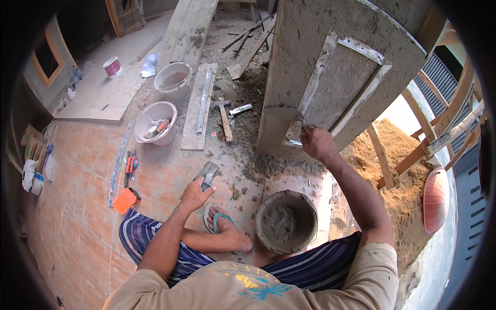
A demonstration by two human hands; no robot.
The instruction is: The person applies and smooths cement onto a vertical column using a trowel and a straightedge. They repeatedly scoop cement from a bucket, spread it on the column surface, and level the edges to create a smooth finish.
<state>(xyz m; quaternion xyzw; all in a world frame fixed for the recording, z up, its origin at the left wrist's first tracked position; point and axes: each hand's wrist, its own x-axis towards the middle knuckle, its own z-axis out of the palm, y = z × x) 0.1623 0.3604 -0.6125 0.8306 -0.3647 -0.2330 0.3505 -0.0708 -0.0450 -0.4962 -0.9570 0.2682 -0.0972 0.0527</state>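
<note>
My left hand [195, 195] is closed around a cement-smeared grey block-shaped tool [209, 173], held low over the floor by my sandalled foot. Ahead on the right, my right hand [317, 141] is closed at the bottom of a rectangular frame of pale strips [316, 77] set on a cement-plastered panel [294, 57]. What its fingers grip is hidden. A small whitish strip end [295, 142] shows just left of those fingers. Darker, smoother plaster [277, 124] covers the panel's lower left part. Between my legs and the panel stands a dark bucket [262, 217] with wet mortar [283, 221] inside.
A hammer [225, 121], a plank with a metal straightedge [200, 111] and two pale buckets [173, 77] lie ahead left. Pliers [133, 164], a long level [118, 170] and an orange case [125, 200] sit further left. Sand [392, 144] and wooden props [381, 155] are at right.
</note>
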